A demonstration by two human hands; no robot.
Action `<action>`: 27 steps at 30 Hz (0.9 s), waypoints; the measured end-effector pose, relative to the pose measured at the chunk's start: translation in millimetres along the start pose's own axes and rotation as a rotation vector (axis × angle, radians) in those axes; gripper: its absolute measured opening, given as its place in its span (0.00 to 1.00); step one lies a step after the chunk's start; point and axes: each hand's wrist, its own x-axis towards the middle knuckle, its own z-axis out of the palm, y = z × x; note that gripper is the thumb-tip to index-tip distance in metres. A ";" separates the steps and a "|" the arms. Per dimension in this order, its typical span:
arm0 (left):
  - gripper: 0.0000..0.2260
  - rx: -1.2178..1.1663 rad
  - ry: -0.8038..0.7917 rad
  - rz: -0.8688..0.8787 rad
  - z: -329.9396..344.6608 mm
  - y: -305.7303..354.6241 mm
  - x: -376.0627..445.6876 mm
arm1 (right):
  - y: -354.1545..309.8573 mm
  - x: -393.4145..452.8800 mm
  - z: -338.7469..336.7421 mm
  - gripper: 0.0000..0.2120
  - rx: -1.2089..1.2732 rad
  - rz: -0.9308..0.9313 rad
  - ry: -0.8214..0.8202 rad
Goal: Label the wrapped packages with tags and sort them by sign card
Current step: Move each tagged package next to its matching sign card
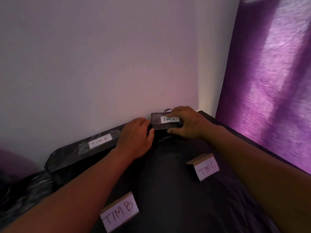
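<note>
The dark cloth [168, 190] lies open between the TIM B sign card [119, 214] and the TIM C sign card [206, 168], but the wall [101, 64], the curtain [269, 81] and the long package [80, 152] block the far edge.

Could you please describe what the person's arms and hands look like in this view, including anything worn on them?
Both forearms are bare as far as the frame shows, with no sleeves in view. The left hand and right hand wear no gloves; no rings, watch or bracelets are visible. The dim purple light hides finer detail.
</note>
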 end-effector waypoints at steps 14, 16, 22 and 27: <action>0.14 -0.023 0.071 -0.015 11.5 -7.1 -1.0 | -18.6 8.0 16.4 0.30 -0.226 -0.027 -0.022; 0.14 -0.028 0.072 -0.011 11.7 -8.0 -0.9 | -22.5 8.2 15.4 0.28 -0.233 -0.004 -0.037; 0.14 -0.051 0.073 -0.009 9.7 -7.4 -0.8 | -30.7 7.0 18.5 0.25 -0.272 0.060 -0.035; 0.19 -0.053 0.044 0.021 2.3 -6.4 -1.2 | -34.2 3.1 19.4 0.30 -0.278 0.050 -0.004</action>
